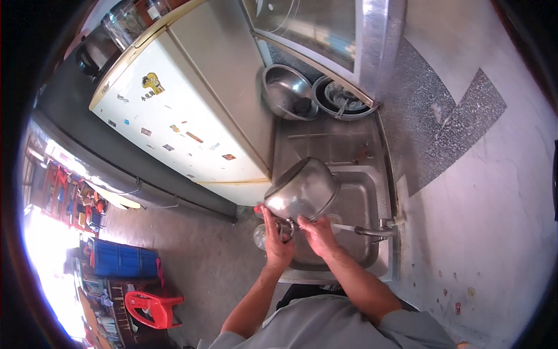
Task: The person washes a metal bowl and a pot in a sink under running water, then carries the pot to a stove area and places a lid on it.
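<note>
A stainless steel pot [311, 189] is tipped on its side above the left part of the steel sink [370, 257]. Its darker round base faces up and to the left. My left hand [279, 246] supports the near left side, beside a curved metal handle [288, 229]. With thumb and fingers, my right hand [319, 235] grips the edge closest to me. A steel faucet [375, 232] reaches in from the right wall, and a pale stream of water [344, 227] runs from its spout toward my right hand. The pot's inside is hidden.
Steel basins [290, 91] and nested bowls [344, 98] stand on the far drainboard [322, 141], below a cabinet [314, 30]. A white refrigerator [183, 118] borders the left. A see-through round object [260, 236] shows beside my left hand. Farther left are a blue crate [124, 258] and red plastic chair [154, 307].
</note>
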{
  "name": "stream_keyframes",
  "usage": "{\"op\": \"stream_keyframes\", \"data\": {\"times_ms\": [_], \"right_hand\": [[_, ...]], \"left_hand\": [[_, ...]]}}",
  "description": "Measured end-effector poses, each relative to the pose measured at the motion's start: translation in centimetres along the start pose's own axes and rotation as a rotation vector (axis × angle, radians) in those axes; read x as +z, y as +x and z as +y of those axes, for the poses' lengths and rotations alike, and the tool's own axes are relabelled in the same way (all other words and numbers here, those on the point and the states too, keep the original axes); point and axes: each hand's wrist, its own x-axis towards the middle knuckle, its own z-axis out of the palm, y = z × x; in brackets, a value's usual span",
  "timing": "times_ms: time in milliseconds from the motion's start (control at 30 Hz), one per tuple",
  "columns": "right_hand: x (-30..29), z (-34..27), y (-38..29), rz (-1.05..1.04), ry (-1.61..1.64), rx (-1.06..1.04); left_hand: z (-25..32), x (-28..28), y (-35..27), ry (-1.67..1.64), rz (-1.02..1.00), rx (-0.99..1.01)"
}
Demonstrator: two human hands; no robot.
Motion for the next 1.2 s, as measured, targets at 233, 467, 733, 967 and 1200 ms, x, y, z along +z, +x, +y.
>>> {"op": "stream_keyframes", "data": {"times_ms": [233, 467, 733, 967, 1200], "right_hand": [[3.4, 0.3, -0.3, -0.28, -0.406, -0.023], [4.5, 1.2, -3.5, -0.411, -0.339, 0.065], [-14.8, 0.9, -10.6, 0.338, -0.158, 0.23], [-21.9, -3.2, -10.8, 0.394, 0.326, 0.144], [-19.2, -1.1, -11.1, 0.369, 0.09, 0.289]], "left_hand": [[0.2, -0.9, -2.0, -0.173, 0.182, -0.127], [-2.0, -2.8, -5.5, -0.761, 0.192, -0.799], [-1.0, -3.0, -9.2, -1.031, 0.277, -0.946], [-0.3, -2.8, -9.8, -0.92, 0.249, -0.846], [-0.1, -2.2, -10.7, -0.754, 0.282, -0.818]]}}
